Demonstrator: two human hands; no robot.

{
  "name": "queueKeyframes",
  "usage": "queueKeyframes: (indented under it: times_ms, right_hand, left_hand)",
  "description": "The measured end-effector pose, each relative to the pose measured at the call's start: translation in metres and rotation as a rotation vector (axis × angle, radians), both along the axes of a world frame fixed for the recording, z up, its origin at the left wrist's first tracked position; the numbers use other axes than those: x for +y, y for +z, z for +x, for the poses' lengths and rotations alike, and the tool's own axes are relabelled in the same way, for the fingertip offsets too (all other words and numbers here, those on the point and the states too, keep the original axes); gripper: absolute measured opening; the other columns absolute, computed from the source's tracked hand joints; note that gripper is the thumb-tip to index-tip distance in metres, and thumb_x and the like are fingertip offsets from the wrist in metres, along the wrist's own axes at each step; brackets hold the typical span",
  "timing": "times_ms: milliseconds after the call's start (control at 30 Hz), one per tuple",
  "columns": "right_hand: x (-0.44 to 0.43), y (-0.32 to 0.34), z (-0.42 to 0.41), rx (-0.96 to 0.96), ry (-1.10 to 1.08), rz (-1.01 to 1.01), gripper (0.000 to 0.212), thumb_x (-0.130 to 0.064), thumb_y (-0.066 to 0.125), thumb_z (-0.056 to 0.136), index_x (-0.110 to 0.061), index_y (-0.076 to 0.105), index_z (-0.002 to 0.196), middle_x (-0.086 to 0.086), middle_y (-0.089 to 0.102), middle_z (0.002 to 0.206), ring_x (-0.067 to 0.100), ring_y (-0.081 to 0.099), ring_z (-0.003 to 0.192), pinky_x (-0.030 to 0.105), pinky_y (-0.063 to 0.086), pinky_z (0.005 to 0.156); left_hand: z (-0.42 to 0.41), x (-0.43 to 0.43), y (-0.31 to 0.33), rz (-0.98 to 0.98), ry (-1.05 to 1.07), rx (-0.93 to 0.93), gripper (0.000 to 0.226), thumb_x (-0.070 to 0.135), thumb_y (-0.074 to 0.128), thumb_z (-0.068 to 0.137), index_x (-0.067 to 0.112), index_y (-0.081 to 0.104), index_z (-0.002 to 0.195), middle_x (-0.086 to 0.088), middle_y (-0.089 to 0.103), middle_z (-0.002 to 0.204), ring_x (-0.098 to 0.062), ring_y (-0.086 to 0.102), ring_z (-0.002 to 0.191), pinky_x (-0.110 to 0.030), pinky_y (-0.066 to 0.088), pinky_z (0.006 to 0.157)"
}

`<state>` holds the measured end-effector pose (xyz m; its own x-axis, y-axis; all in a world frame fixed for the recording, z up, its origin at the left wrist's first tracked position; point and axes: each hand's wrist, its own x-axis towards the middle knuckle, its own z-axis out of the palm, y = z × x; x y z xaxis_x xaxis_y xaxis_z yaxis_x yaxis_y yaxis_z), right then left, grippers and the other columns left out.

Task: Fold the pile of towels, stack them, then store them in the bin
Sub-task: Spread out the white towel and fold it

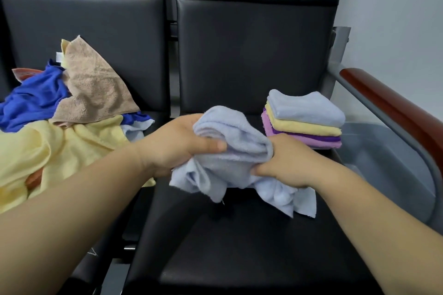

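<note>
- Nearest the lens: two bare forearms, reaching in over the black seat (227, 235) toward the folded stack (304, 120).
- Gripped between left hand (177, 143) and right hand (287, 163): a crumpled pale-blue towel (230, 151), held up just in front of the stack and slightly to its left, loose corners hanging toward the seat.
- Left fingers curled round the upper bunch, thumb (215, 145) pressed across its front.
- Right fingers closed on the lower right folds, knuckles just short of the stack's bottom layer.
- Bulk of the towel wedged between the two palms, with only the trailing ends free of the grip.
- In the stack so far: four folded towels, pale blue on top, then yellow, dark purple and lilac.
- Well to the left of the stack, on the neighbouring seat: the unfolded pile (60, 115) of beige, royal blue and yellow.
- Just right of the stack, below the wooden armrest (395, 103): what looks like the grey bin (388, 165).
- Judged step: folding, barely begun for this towel, which is bunched and not yet spread.
- Next move likely calls for finding two corners, pulling the cloth flat, then folding to match the stack.
</note>
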<state>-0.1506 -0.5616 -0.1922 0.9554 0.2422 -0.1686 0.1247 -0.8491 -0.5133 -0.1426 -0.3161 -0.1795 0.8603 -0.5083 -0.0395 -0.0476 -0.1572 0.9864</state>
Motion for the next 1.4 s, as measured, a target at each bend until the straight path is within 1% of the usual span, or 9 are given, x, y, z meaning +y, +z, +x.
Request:
queueKeyframes:
  times_ms: [133, 300, 400, 533, 767, 933, 1100, 1233, 1400]
  right_hand:
    - [-0.010, 0.004, 0.005, -0.081, -0.077, 0.101, 0.028, -0.026, 0.069, 0.089, -0.024, 0.055, 0.065, -0.012, 0.053, 0.055, 0.008, 0.047, 0.055, 0.018, 0.039, 0.051]
    - [-0.016, 0.008, 0.001, 0.002, -0.058, 0.479, 0.038, -0.043, 0.077, 0.079, -0.011, 0.074, 0.100, 0.022, 0.074, 0.099, 0.038, 0.073, 0.099, 0.064, 0.059, 0.088]
    - [-0.013, 0.008, -0.002, 0.062, -0.010, 0.496, 0.024, -0.025, 0.086, 0.077, -0.015, 0.076, 0.097, 0.010, 0.078, 0.095, 0.025, 0.076, 0.094, 0.049, 0.062, 0.088]
    - [-0.007, 0.004, -0.003, 0.000, 0.012, 0.173, 0.028, -0.022, 0.083, 0.075, -0.024, 0.056, 0.067, -0.007, 0.058, 0.056, 0.011, 0.056, 0.053, 0.035, 0.049, 0.058]
    - [-0.011, 0.010, -0.001, 0.027, -0.057, 0.217, 0.027, -0.055, 0.068, 0.069, -0.028, 0.066, 0.065, -0.007, 0.064, 0.060, 0.019, 0.064, 0.060, 0.047, 0.056, 0.062]
    - [-0.014, 0.012, -0.005, 0.089, -0.012, 0.619, 0.031, -0.024, 0.081, 0.076, -0.024, 0.079, 0.107, 0.023, 0.075, 0.111, 0.041, 0.071, 0.110, 0.064, 0.055, 0.098]
    - [-0.004, 0.008, -0.005, 0.074, 0.018, 0.236, 0.030, -0.031, 0.086, 0.069, -0.018, 0.070, 0.091, 0.017, 0.072, 0.083, 0.035, 0.071, 0.074, 0.057, 0.059, 0.069]
    - [-0.004, 0.007, -0.002, -0.007, -0.017, -0.001, 0.035, -0.025, 0.074, 0.081, -0.018, 0.045, 0.064, -0.006, 0.039, 0.052, 0.012, 0.036, 0.052, 0.033, 0.034, 0.053]
    - [-0.014, 0.007, 0.002, -0.010, -0.030, 0.278, 0.030, -0.032, 0.068, 0.084, -0.003, 0.065, 0.086, 0.022, 0.067, 0.078, 0.033, 0.064, 0.069, 0.031, 0.051, 0.064]
  left_hand:
    - [0.006, 0.003, -0.013, 0.722, -0.053, -0.355, 0.022, 0.023, 0.086, 0.075, 0.022, 0.064, 0.073, 0.004, 0.068, 0.072, -0.013, 0.063, 0.068, -0.039, 0.055, 0.072]
    - [0.012, 0.010, -0.015, 0.206, 0.130, -0.120, 0.021, 0.021, 0.077, 0.088, 0.006, 0.070, 0.101, -0.018, 0.075, 0.092, -0.024, 0.070, 0.082, -0.033, 0.051, 0.068]
    - [0.014, 0.006, -0.013, -0.069, 0.189, -0.038, 0.040, 0.025, 0.065, 0.087, 0.002, 0.064, 0.119, -0.028, 0.070, 0.088, -0.032, 0.067, 0.073, -0.031, 0.048, 0.055]
    - [0.010, 0.000, -0.011, -0.279, 0.109, 0.106, 0.039, 0.011, 0.067, 0.089, 0.000, 0.061, 0.127, -0.036, 0.062, 0.121, -0.049, 0.063, 0.111, -0.060, 0.048, 0.097]
    - [0.007, -0.001, -0.014, 0.800, -0.032, -0.265, 0.025, 0.030, 0.087, 0.075, 0.027, 0.066, 0.063, 0.014, 0.063, 0.059, -0.005, 0.058, 0.056, -0.025, 0.050, 0.060]
    - [0.008, 0.008, -0.008, 0.233, 0.138, -0.065, 0.004, 0.009, 0.068, 0.094, 0.006, 0.069, 0.093, -0.008, 0.073, 0.072, -0.018, 0.068, 0.060, -0.025, 0.048, 0.051]
    - [0.010, 0.001, -0.005, -0.090, 0.172, 0.040, 0.010, 0.006, 0.057, 0.099, 0.000, 0.064, 0.103, -0.013, 0.051, 0.056, -0.020, 0.045, 0.039, -0.022, 0.033, 0.041]
    - [0.000, -0.004, 0.000, 0.344, 0.011, -0.155, 0.015, 0.016, 0.082, 0.084, 0.011, 0.068, 0.081, -0.005, 0.060, 0.054, -0.018, 0.053, 0.040, -0.023, 0.039, 0.041]
    - [0.007, 0.001, -0.011, 0.850, -0.003, -0.304, 0.026, 0.028, 0.078, 0.074, 0.017, 0.059, 0.060, 0.002, 0.066, 0.056, -0.009, 0.061, 0.052, -0.029, 0.051, 0.054]
